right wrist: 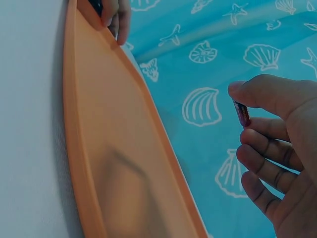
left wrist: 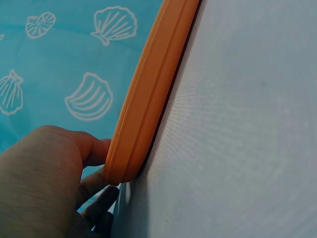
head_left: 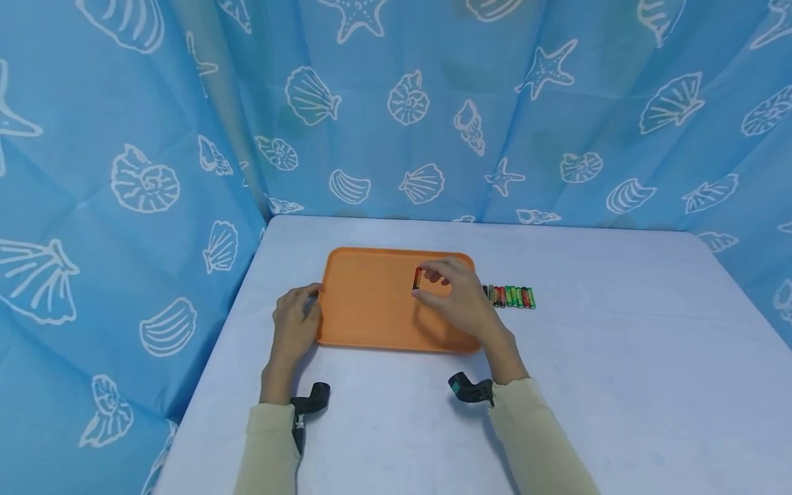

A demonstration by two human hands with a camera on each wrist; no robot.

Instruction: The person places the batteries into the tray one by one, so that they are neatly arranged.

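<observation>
White table [head_left: 619, 357] — orange tray [head_left: 365, 309], row of batteries [head_left: 510, 297] beside it.

The tray [head_left: 371, 309] was plain orange; the table [head_left: 619, 357] pale lavender. The backdrop [head_left: 557, 103] was sky blue — printed with white shells and starfish. The row of batteries [head_left: 510, 297] showed green, red and black.

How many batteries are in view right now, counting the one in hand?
About 8. One is pinched in the right hand over the orange tray: battery. Roughly 7 lie in a row of batteries on the table right of the tray; the hand may hide more.
</observation>
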